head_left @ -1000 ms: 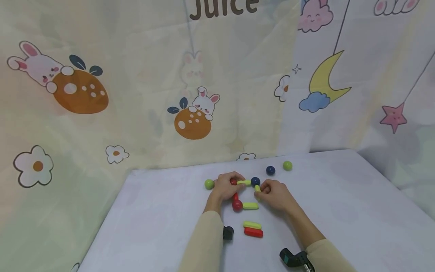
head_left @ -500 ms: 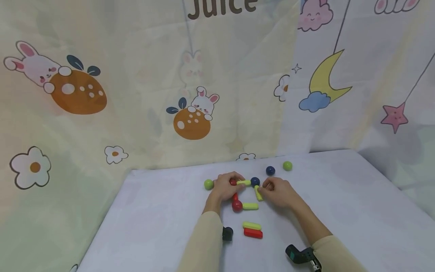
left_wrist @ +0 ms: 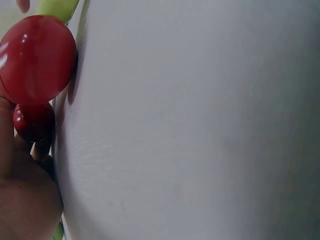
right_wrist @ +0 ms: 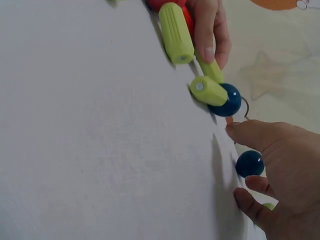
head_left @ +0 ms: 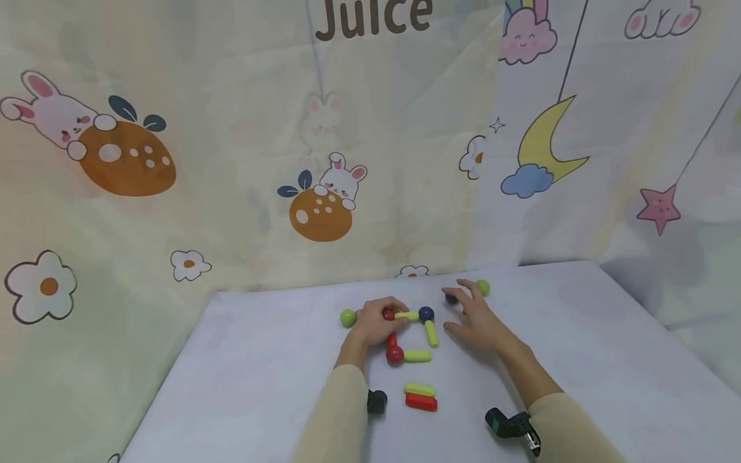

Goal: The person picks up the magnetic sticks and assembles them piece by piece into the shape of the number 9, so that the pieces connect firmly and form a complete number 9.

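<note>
On the white table a ball-and-rod building-toy assembly lies as a frame with one side open. It has a far red ball [head_left: 388, 314], a near red ball [head_left: 395, 355] with a yellow-green rod [head_left: 417, 355], and a dark blue ball [head_left: 426, 314] bearing another yellow-green rod [head_left: 431, 334]. My left hand [head_left: 373, 323] holds the assembly at its far left corner, fingers round the far red ball and thumb by the rod there. My right hand [head_left: 477, 323], fingers spread, is beside a loose dark blue ball [right_wrist: 250, 163], partly hidden behind the fingers in the head view.
One loose green ball [head_left: 348, 317] sits left of my left hand; another green ball [head_left: 483, 287] lies at the back right. Nearer me, a yellow-green rod [head_left: 419, 389] and a red rod [head_left: 420, 402] lie side by side. A printed curtain [head_left: 243, 193] hangs behind the table.
My right hand has let go of the yellow-green rod below the blue ball and moved back and right to the loose blue ball, fingers spreading. The left hand keeps its hold.
</note>
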Demonstrator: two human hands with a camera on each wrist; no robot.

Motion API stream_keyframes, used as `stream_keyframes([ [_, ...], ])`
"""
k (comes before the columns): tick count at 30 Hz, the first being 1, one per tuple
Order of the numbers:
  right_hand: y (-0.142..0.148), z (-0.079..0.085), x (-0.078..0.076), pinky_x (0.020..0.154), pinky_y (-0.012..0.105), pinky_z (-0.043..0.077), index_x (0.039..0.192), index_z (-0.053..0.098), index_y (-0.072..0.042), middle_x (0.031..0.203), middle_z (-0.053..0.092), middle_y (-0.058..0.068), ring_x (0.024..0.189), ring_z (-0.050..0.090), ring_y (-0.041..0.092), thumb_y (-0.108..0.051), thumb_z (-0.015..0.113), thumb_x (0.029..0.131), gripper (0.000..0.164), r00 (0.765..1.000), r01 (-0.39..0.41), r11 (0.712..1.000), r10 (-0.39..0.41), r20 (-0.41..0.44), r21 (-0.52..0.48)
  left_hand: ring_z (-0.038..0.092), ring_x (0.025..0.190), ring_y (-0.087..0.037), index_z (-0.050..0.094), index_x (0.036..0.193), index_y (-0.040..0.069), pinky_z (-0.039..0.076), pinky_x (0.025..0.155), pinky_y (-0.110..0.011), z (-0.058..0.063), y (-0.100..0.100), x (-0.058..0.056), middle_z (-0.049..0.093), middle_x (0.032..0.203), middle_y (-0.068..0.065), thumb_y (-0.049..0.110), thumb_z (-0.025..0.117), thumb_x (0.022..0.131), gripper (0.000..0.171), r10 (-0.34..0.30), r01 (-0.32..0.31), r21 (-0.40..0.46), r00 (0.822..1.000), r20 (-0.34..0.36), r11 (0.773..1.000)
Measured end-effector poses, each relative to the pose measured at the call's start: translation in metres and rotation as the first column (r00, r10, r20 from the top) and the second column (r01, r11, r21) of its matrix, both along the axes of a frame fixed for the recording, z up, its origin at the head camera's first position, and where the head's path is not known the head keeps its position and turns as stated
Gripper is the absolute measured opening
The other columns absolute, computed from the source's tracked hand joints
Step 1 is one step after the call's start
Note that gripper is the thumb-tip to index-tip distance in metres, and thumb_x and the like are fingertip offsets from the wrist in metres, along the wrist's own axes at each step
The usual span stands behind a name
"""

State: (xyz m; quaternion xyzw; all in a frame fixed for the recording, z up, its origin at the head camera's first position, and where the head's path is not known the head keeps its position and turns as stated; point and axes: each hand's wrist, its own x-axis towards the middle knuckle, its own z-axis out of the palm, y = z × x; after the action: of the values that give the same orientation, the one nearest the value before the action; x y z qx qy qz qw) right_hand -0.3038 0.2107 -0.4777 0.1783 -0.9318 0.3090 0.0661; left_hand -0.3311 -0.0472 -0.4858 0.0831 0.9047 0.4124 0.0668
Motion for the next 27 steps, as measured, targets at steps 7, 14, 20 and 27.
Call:
stream_keyframes([
  [7, 0.003, -0.003, -0.004, 0.099, 0.061, 0.051, 0.160, 0.029, -0.018, 0.166, 0.005, 0.024, 0.116, 0.063, 0.044, -0.020, 0.079, 0.090, 0.086, 0.998, 0.025, 0.998, -0.027, 0.049, 0.056, 0.046, 0.119, -0.026, 0.074, 0.109, 0.037, 0.040, 0.099, -0.054, -0.001, -0.003, 0.000, 0.063, 0.111, 0.005, 0.037, 0.077, 0.091, 0.018, -0.022, 0.022, 0.010, 1.000, 0.003, 1.000],
  [14, 0.004, -0.001, -0.008, 0.102, 0.066, 0.045, 0.160, 0.030, -0.016, 0.167, 0.006, 0.025, 0.122, 0.059, 0.046, -0.023, 0.077, 0.092, 0.083, 0.997, 0.020, 0.997, -0.026, 0.076, 0.071, 0.048, 0.117, -0.025, 0.074, 0.108, 0.038, 0.043, 0.098, -0.052, 0.001, -0.004, -0.002, 0.063, 0.111, 0.006, 0.036, 0.078, 0.091, 0.017, -0.022, 0.022, 0.020, 1.000, 0.009, 1.000],
  [20, -0.001, 0.000, -0.011, 0.110, 0.067, 0.038, 0.158, 0.037, -0.012, 0.167, 0.019, 0.024, 0.146, 0.035, 0.049, -0.024, 0.077, 0.092, 0.079, 0.992, 0.000, 0.996, -0.012, 0.125, 0.093, 0.049, 0.118, -0.025, 0.074, 0.109, 0.034, 0.040, 0.101, -0.056, 0.004, -0.009, 0.001, 0.064, 0.113, 0.004, 0.033, 0.077, 0.091, 0.018, -0.044, 0.044, 0.003, 0.999, 0.007, 0.999],
  [27, 0.000, -0.002, -0.008, 0.111, 0.060, 0.041, 0.154, 0.045, -0.012, 0.157, 0.038, 0.022, 0.141, 0.044, 0.043, -0.025, 0.079, 0.091, 0.074, 0.990, 0.044, 0.993, -0.058, 0.131, 0.108, 0.048, 0.119, -0.027, 0.073, 0.111, 0.036, 0.045, 0.099, -0.054, 0.002, -0.007, 0.003, 0.063, 0.117, 0.004, 0.036, 0.075, 0.092, 0.019, -0.057, 0.057, 0.006, 0.998, 0.031, 0.998],
])
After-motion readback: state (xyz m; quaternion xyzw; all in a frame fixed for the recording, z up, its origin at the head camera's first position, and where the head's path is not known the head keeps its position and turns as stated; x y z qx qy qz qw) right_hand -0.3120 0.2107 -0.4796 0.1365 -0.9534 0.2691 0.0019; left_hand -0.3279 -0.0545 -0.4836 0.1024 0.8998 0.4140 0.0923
